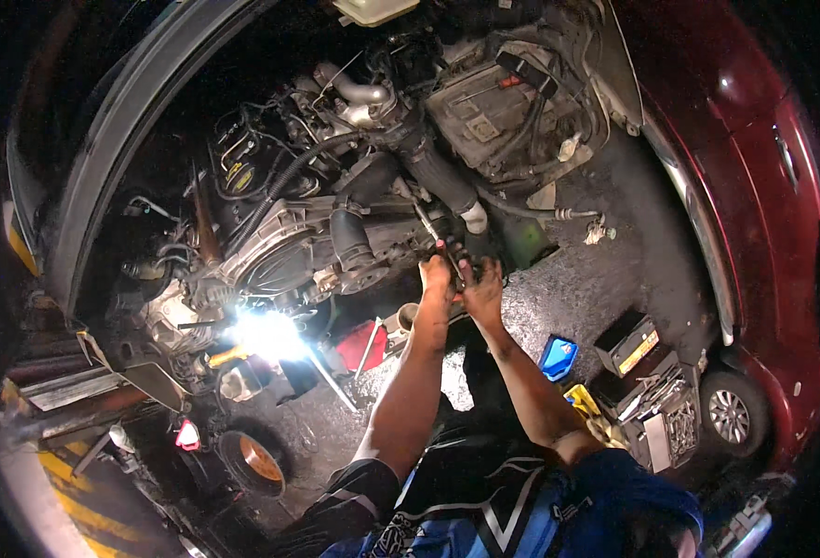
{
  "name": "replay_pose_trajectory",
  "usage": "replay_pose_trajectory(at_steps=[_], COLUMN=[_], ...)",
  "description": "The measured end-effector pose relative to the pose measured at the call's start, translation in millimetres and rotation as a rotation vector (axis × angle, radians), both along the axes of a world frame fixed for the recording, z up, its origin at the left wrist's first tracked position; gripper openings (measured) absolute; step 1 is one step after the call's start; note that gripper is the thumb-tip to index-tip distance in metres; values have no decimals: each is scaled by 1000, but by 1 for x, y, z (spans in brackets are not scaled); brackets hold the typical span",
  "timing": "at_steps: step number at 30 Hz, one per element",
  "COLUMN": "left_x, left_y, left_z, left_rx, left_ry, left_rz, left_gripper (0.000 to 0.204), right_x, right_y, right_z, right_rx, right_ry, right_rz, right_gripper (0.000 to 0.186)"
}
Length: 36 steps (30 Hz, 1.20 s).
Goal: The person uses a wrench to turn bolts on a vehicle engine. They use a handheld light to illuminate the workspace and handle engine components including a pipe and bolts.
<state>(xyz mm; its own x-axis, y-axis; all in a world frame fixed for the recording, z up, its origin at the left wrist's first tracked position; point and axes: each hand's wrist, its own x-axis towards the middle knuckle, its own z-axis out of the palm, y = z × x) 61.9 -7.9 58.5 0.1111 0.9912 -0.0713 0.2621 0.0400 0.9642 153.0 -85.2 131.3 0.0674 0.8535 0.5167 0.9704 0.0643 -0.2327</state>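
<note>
Both my hands are close together at the front edge of the opened engine bay. My left hand (436,276) is closed around the near end of a slim metal rod-shaped tool (426,221), which points up and left toward the engine. Right beside it, my right hand (482,296) is curled with its fingers bent; a dark piece and a bit of red show between the hands, but I cannot make out what it grips. A thick black ribbed hose (440,177) with a pale end runs just above the hands. The tool's far tip is among the engine parts, partly hidden.
A glaring work light (272,335) shines at the lower left. An old battery (480,116) sits at the back right. Lower right are a blue container (559,357), a black battery-like box (627,342) and a tool tray (663,414). A dark red car (754,186) stands at right.
</note>
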Motion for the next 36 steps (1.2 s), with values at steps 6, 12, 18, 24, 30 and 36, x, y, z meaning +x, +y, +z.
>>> replay_pose_trajectory(at_steps=[6,12,18,24,30,36], left_x=[35,36,10,49,35,55], left_y=[-1,-8,-14,5,3,-14], left_z=[38,65,52,58,53,36], left_rx=[-171,-217,-268,-744,-474,-412], left_ry=[-110,-157,-455,-587,-591,-557], left_rz=[135,255,490,599,599,553], left_gripper=[33,41,31,56,64,50], right_x=[6,1,-39,15,-18,14], right_y=[102,170,170,191,185,188], right_z=[8,-43,-25,-76,-29,-45], right_rx=[-321,-512,-581,-472,-677,-771], right_ry=[657,680,893,607,556,450], right_rz=[-242,-68,37,-66,-143,-283], right_gripper=[49,43,38,29,51,47])
